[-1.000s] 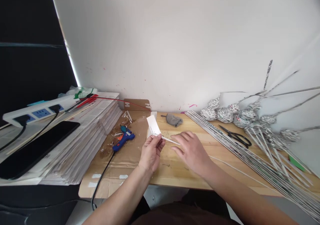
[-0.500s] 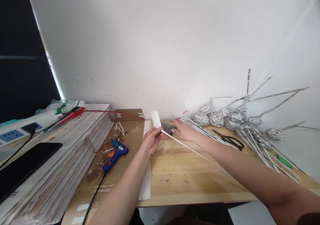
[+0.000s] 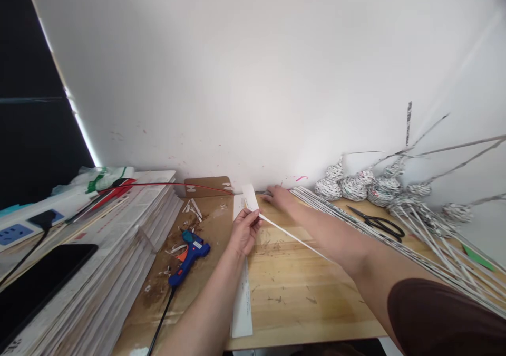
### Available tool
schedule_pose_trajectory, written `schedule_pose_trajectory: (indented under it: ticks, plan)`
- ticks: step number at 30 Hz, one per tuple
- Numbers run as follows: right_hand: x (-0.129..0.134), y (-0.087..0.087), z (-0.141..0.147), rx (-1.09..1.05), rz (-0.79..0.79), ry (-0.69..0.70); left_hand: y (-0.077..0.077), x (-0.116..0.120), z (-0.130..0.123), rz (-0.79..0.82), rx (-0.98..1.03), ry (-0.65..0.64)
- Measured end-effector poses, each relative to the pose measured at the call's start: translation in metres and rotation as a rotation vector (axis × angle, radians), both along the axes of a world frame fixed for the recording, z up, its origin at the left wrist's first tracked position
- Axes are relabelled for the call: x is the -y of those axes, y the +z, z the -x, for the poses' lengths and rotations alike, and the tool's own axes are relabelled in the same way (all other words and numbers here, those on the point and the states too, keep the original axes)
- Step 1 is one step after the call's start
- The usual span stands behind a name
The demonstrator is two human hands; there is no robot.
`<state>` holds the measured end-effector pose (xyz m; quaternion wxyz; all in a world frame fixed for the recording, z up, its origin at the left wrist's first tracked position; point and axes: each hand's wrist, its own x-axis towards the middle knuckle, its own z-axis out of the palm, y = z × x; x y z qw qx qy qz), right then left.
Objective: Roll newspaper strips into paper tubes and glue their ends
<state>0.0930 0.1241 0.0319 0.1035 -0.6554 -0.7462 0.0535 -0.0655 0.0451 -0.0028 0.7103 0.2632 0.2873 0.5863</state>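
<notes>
My left hand [image 3: 247, 229] pinches a thin white paper tube [image 3: 292, 234] between thumb and fingers. The tube slants down to the right and passes behind my right forearm. At its upper end the paper opens into a flat white strip [image 3: 249, 195] above my fingers. My right hand [image 3: 280, 198] reaches to the back of the table by the wall, fingers bent over a small grey item [image 3: 262, 192] that is mostly hidden. A long printed paper strip [image 3: 242, 314] lies flat on the table beneath my left hand.
Left are a blue glue gun [image 3: 187, 258], a tall paper stack [image 3: 130, 261], a phone [image 3: 47, 274] and a power strip [image 3: 27, 227]. Right are rolled paper tubes [image 3: 336, 213], black scissors [image 3: 377, 224] and woven paper gourds [image 3: 356, 186]. A red cord [image 3: 190, 185] crosses the back.
My right hand has moved back toward the wall, and the grey item beside it now shows only as a sliver. My left hand keeps its pinch on the paper tube. The view has shifted slightly.
</notes>
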Motion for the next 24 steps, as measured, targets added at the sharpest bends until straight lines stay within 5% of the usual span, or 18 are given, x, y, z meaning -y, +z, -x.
schedule_pose_trajectory:
  ticks: [3,6,9,13,24]
  plan:
    - [0.009,0.014,-0.005,-0.028,-0.021,-0.013,0.000,-0.001,0.002,0.011,-0.001,0.024]
    - [0.046,0.020,-0.007,-0.171,-0.122,0.098,0.000,-0.002,0.002,0.022,-0.001,0.033]
    - [0.092,0.013,-0.005,-0.445,-0.044,0.277,0.001,-0.001,0.001,0.032,-0.002,0.018]
    - [0.132,-0.001,-0.003,-0.491,-0.172,0.185,0.002,0.003,-0.001,0.048,-0.005,-0.015]
    - [0.146,0.002,-0.012,-0.566,-0.050,0.168,0.002,0.011,-0.002,0.068,-0.022,-0.096]
